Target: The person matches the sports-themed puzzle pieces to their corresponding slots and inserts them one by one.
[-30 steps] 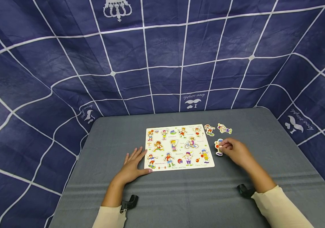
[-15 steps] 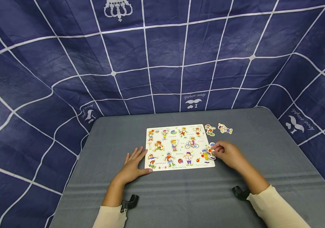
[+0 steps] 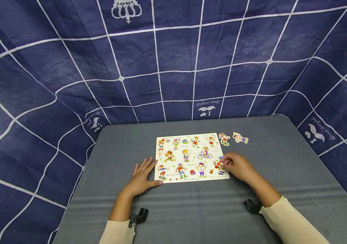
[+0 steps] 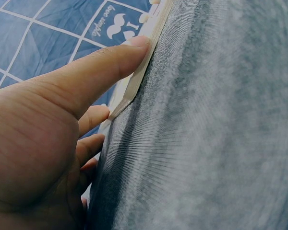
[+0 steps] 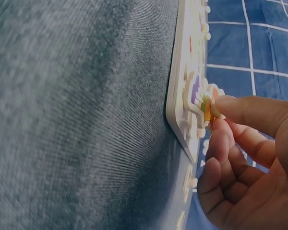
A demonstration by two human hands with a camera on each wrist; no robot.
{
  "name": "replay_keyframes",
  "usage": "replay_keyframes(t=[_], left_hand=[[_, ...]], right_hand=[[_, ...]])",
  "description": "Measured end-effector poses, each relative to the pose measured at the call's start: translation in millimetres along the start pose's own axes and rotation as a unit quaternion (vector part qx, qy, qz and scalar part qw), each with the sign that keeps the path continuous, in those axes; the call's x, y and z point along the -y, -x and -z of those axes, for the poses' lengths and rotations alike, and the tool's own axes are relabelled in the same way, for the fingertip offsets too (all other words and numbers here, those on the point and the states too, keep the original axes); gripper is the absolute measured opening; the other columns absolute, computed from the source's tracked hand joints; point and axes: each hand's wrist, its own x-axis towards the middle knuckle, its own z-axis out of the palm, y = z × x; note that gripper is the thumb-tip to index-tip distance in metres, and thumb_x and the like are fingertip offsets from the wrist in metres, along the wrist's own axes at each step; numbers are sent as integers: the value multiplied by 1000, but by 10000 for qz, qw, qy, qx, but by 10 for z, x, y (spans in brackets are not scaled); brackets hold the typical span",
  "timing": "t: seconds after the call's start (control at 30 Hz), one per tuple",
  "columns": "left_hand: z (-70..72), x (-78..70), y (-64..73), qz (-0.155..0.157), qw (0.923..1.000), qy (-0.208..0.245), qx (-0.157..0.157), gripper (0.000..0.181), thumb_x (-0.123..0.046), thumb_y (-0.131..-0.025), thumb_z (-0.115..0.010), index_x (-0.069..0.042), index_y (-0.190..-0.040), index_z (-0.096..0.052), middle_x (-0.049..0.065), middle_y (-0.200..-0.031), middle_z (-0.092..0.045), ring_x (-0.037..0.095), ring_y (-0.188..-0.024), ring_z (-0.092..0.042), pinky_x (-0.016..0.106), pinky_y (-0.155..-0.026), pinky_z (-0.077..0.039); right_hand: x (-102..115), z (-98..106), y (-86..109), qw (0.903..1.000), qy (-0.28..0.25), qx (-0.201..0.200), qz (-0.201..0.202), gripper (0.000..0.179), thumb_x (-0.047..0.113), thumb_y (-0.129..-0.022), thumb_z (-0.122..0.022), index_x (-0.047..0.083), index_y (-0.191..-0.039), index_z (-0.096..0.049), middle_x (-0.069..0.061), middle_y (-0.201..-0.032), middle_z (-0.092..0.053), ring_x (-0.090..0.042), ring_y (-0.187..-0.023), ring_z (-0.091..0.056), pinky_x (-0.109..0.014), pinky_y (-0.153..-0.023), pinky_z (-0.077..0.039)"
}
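Observation:
A flat white puzzle board (image 3: 176,159) with several cartoon sports figures lies on the grey table. My right hand (image 3: 238,166) pinches a puzzle piece (image 5: 200,98), a figure with a blue cap, between thumb and index finger. That piece is over the board's lower right corner, above the printed table-tennis figure, partly hidden by the fingers. On the board's lower left edge rests my left hand (image 3: 141,179), fingers spread and straight. In the left wrist view its thumb (image 4: 134,48) lies on the board's edge.
Two loose puzzle pieces, a skateboarder-like figure (image 3: 224,139) and a figure lying sideways (image 3: 240,138), are on the table (image 3: 267,135) beyond the board's upper right corner. A blue cloth (image 3: 176,84) with white lines stands behind and at both sides.
My right hand has carried the pinched piece leftward from the table beside the board to over its lower right corner. My left hand has stayed in place.

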Motion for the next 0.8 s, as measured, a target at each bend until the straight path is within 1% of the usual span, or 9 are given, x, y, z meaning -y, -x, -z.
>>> replay_keyframes(t=[0.33, 0.53, 0.8], left_hand=[[13, -16, 2, 2, 10000, -15, 19, 99, -52, -81, -81, -22, -161, -31, 5, -171, -18, 32, -160, -6, 62, -126, 5], [21, -26, 8, -23, 10000, -13, -9, 99, -51, -81, -81, -21, -161, -32, 5, -171, -18, 32, -160, -6, 62, -126, 5], [14, -27, 6, -15, 10000, -19, -25, 98, -50, -81, -82, -20, -160, -32, 6, -171, -19, 32, -160, -7, 61, -126, 4]], right_hand=[[-3, -47, -15, 9997, -11, 229, 91, 5, 5, -88, -73, 5, -91, -70, -1, -79, -63, -5, -68, -52, -19, -60, -44], [-19, -74, -35, 9995, 34, 259, 158, 4, 4, -87, -73, 6, -90, -70, -1, -78, -63, -5, -69, -52, -20, -62, -44], [-45, -113, -54, 9994, 46, 292, 161, 4, 6, -86, -73, 4, -88, -70, 1, -76, -63, -3, -67, -51, -19, -62, -43]])
